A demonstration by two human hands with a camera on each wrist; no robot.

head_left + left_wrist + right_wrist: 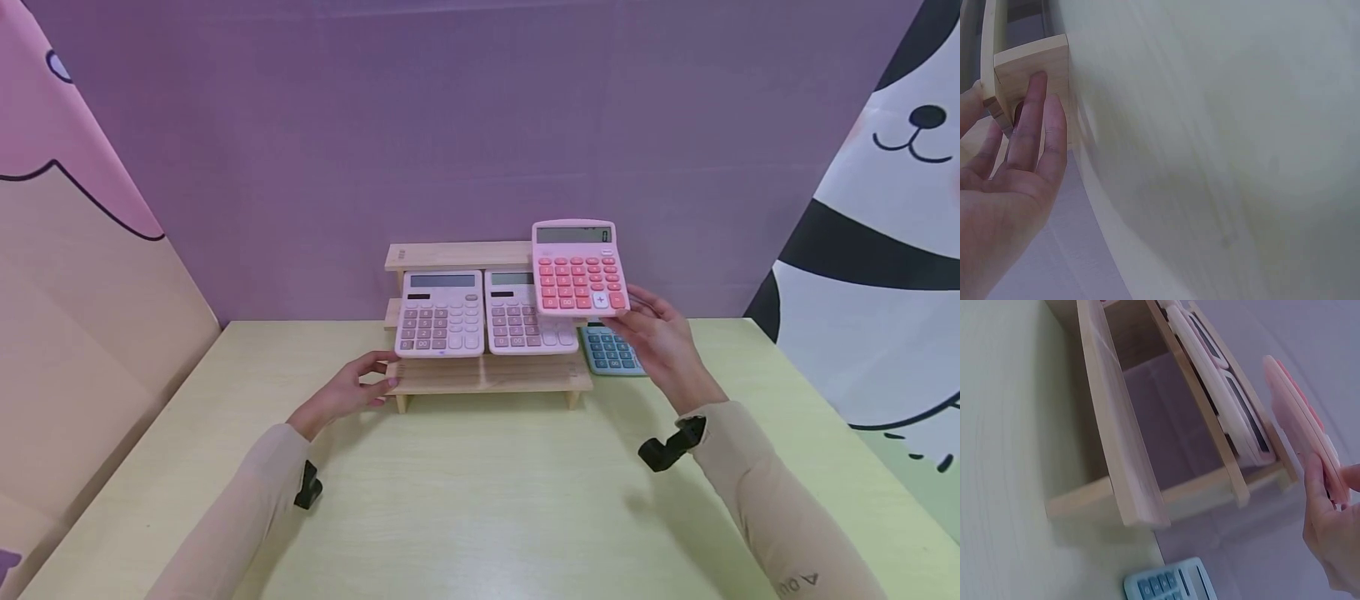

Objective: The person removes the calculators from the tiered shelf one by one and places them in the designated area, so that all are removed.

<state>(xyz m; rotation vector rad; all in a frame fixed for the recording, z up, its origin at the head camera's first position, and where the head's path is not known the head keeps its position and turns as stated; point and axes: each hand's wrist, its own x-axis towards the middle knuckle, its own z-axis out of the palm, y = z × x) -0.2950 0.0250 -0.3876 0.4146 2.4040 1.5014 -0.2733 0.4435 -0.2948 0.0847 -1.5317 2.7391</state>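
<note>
Your right hand (663, 346) is gripping the pink calculator (577, 267) by its bottom edge, held upright in the air above the wooden rack's (487, 375) right end, long axis vertical with the display on top and keys facing you, while your left hand (348, 392) rests straight fingers against the rack's left end.

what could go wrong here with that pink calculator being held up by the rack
The right hand holds the pink calculator only by its lower edge, off the wooden rack, so it could tip or slip. Falling, it might land on the teal calculator lying on the table. Setting it down could also nudge the two pale calculators leaning on the rack; the left hand only touches the rack's lower left corner, which may not steady it much.
</note>
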